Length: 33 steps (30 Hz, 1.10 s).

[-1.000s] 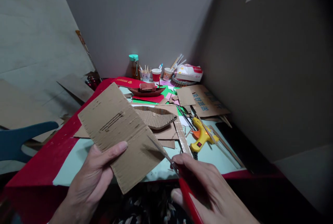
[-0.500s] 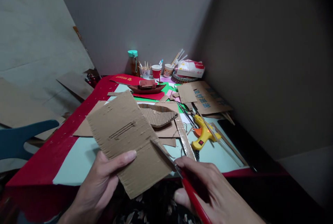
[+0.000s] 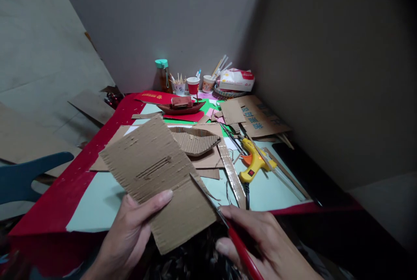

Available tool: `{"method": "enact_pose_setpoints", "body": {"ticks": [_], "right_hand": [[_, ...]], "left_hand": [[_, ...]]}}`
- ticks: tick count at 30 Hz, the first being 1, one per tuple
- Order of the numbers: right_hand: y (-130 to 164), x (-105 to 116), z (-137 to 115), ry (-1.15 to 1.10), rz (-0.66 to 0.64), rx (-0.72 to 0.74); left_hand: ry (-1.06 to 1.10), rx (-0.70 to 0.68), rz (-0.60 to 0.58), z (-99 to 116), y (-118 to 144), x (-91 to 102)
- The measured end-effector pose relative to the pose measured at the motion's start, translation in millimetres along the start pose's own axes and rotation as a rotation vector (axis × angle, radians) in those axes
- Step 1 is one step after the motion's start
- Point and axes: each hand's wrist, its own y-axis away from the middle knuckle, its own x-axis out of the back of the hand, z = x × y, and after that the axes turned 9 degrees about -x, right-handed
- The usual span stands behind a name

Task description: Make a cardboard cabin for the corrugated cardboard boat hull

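Note:
My left hand (image 3: pixel 132 223) grips a piece of corrugated cardboard (image 3: pixel 140 154) by its lower left edge, thumb on top. The sheet is held tilted above the near table edge and has a few dark scored lines near its middle. In my right hand (image 3: pixel 260 236) are red-handled scissors (image 3: pixel 239 247). Their blade lies along the right side of the sheet, where a thin strip curls off; the lower blade is hidden. Behind the sheet sits a small cardboard boat hull (image 3: pixel 197 141). A finished-looking brown model boat (image 3: pixel 181 105) stands farther back.
A yellow glue gun (image 3: pixel 252 163) lies to the right, near a black flat object (image 3: pixel 299 171). Paper cups (image 3: pixel 193 85) with sticks and pens, a bottle (image 3: pixel 163 76) and a tissue pack (image 3: pixel 236 80) stand by the wall. Printed cardboard (image 3: pixel 260 117) lies at the right.
The view has shifted slightly. The cardboard sheet has tilted a little and dropped slightly at its lower end; both hands keep their hold.

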Motion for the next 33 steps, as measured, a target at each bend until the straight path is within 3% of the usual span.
{"method": "enact_pose_setpoints", "body": {"ticks": [6,10,17,24,28,33], "right_hand": [[-8,13,-21,-0.008,-0.11,-0.114],[-10,16,-27,-0.02,-0.179,-0.068],[-1,11,-24,0.0,-0.074,-0.068],[-1,6,-20,0.042,-0.031,0.021],[-1,1,-13,0.045,-0.02,0.019],[-2,-1,-15,-0.047,-0.133,-0.094]], "left_hand": [[-0.007,0.047,-0.023,2,7,1.3],[0.009,0.071,-0.023,1,8,2.5],[0.012,0.105,-0.039,3,11,0.8],[-0.017,0.153,-0.097,0,11,5.0],[0.002,0.217,-0.002,-1,9,7.4],[0.015,0.193,0.029,-3,12,3.2]]}}
